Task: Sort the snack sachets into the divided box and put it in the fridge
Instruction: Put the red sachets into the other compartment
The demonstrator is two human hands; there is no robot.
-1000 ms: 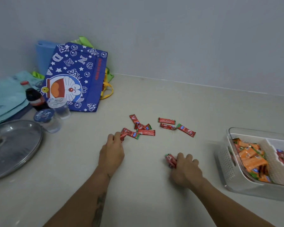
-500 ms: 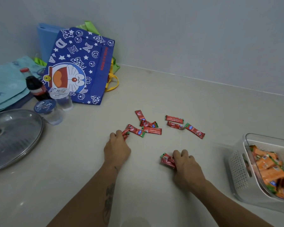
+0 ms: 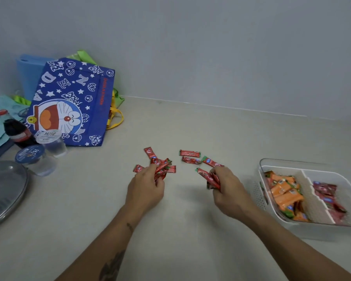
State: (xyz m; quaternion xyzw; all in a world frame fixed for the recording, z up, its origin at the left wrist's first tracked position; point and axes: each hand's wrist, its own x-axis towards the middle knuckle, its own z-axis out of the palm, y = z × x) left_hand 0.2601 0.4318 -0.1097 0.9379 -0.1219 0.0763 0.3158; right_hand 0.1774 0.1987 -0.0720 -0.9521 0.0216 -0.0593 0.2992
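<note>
Reaching forward over the pale beige countertop [image 3: 190, 230], both bare forearms come in from the bottom edge and angle toward each other, backs of the hands up. The left hand [image 3: 145, 188] has its fingers curled round a small bunch of red foil snack sachets [image 3: 162, 169], the ends of which fan out beyond its fingertips; one more red sachet [image 3: 137, 168] shows just past its knuckles on the left side. A dark tattoo [image 3: 111, 267] marks the left forearm. The right hand [image 3: 228, 188] is tilted with the thumb side toward the middle and pinches a second bunch of red sachets [image 3: 210, 178], which stick out to the left and downward from its curled fingers. Whether either bunch touches the counter cannot be told.

Beyond the hands, loose red sachets lie flat on the counter: one [image 3: 149, 152] angled above the left bunch, two [image 3: 189, 153] side by side in the middle, and one with a green end [image 3: 211, 161] just above the right hand's fingertips.

To the right stands the white plastic divided box [image 3: 260, 196], well apart from the loose sachets. Its left compartment holds orange sachets [image 3: 285, 194]; the compartment to its right holds dark red sachets [image 3: 325, 192].

At the far left are a blue cartoon-print tote bag [image 3: 73, 102], a dark cola bottle with a red cap [image 3: 16, 130], two sealed clear water cups [image 3: 49, 142] and a round metal lid [image 3: 4, 191].
</note>
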